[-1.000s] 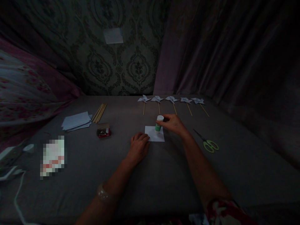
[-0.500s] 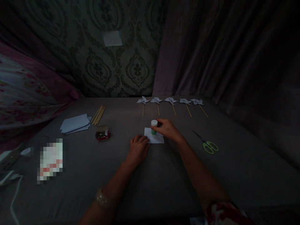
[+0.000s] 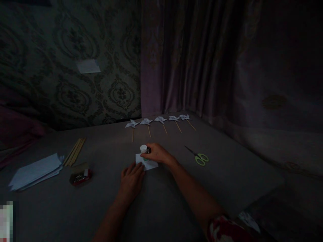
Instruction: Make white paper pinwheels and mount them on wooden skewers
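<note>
A small white paper square (image 3: 150, 164) lies on the grey cloth in front of me. My right hand (image 3: 157, 154) is closed round a glue stick (image 3: 143, 149) with a white cap and green body, held upright with its lower end on the paper. My left hand (image 3: 131, 180) lies flat with its fingers stretched out, the fingertips pressing the paper's near left corner.
Several paper pinwheels on sticks (image 3: 156, 122) lie in a row at the back. Green-handled scissors (image 3: 199, 157) lie to the right. On the left are a stack of paper sheets (image 3: 35, 170), wooden sticks (image 3: 74, 152) and a small red box of pins (image 3: 80, 176). Curtain and patterned wall stand behind.
The view has swung to the right, so everything sits further left in frame. My right hand has brought the glue stick down towards the paper's left part. My left hand stays on the paper's corner.
</note>
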